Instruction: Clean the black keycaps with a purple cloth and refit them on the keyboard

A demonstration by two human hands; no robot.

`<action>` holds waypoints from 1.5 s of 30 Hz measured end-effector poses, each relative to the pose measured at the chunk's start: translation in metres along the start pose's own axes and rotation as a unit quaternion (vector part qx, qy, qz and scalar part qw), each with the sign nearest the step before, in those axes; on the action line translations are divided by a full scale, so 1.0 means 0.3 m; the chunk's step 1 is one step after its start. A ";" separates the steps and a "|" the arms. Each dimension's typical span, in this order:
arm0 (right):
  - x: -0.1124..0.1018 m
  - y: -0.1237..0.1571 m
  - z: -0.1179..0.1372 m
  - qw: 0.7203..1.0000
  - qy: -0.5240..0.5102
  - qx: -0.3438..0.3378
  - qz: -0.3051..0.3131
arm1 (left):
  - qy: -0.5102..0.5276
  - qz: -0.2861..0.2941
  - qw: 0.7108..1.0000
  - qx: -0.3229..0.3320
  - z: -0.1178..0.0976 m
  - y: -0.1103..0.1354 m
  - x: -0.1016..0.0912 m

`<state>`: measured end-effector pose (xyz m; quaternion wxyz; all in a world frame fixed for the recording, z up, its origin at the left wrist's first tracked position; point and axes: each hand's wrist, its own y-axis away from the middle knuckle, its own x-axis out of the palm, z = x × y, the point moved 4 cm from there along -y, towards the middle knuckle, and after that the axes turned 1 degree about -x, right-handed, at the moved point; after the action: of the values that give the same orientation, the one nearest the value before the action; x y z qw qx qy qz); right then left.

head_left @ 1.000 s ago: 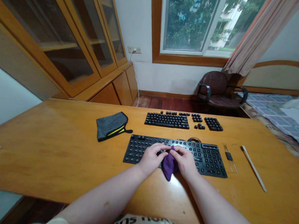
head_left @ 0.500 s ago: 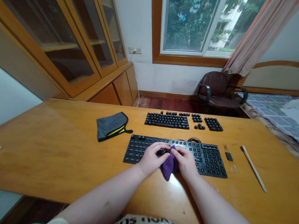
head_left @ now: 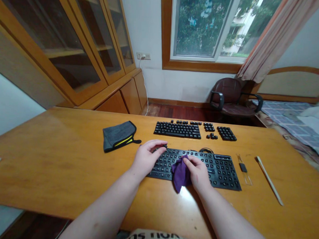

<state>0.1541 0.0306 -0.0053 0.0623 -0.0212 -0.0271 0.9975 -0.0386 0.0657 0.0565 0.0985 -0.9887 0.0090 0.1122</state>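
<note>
My right hand (head_left: pixel 199 171) is closed on a purple cloth (head_left: pixel 181 174), which hangs bunched over the front edge of a black keyboard base (head_left: pixel 227 174). Most of that keyboard has no keycaps, so its switch stems show. Over its upper left part is my left hand (head_left: pixel 149 157), thumb and fingers pinched on a small black keycap (head_left: pixel 165 146), partly hidden by the fingertips. The hand covers the keyboard's left end. Beyond it, loose black keycaps (head_left: pixel 177 130) lie in rows laid out like a keyboard.
A folded grey cloth (head_left: pixel 117 135) with yellow lining lies at left on the wooden table (head_left: pixel 56 157). Right of the keyboard are a wire keycap puller (head_left: pixel 243 167) and a long white brush-like stick (head_left: pixel 269 181). A cable (head_left: pixel 207 150) is coiled behind the keyboard.
My left hand has moved left and away from the purple cloth, up to the keyboard's upper left, with the keycap in its fingers. My right hand stays on the cloth.
</note>
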 end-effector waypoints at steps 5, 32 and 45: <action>0.000 0.000 0.000 1.000 0.007 -0.004 -0.002 | 0.052 0.018 0.997 -0.049 0.025 -0.069 -0.076; 0.003 -0.001 0.008 0.999 -0.027 0.023 -0.013 | -0.329 0.206 0.922 0.008 0.192 -0.168 -0.063; 0.007 0.000 0.017 0.999 -0.037 0.026 -0.006 | -0.309 0.215 0.926 -0.017 0.221 -0.166 -0.072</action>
<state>0.1518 0.0305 -0.0002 0.0679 0.0179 -0.0038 0.9975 -0.0723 0.1274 0.0075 0.0532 -0.8808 0.1886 0.4310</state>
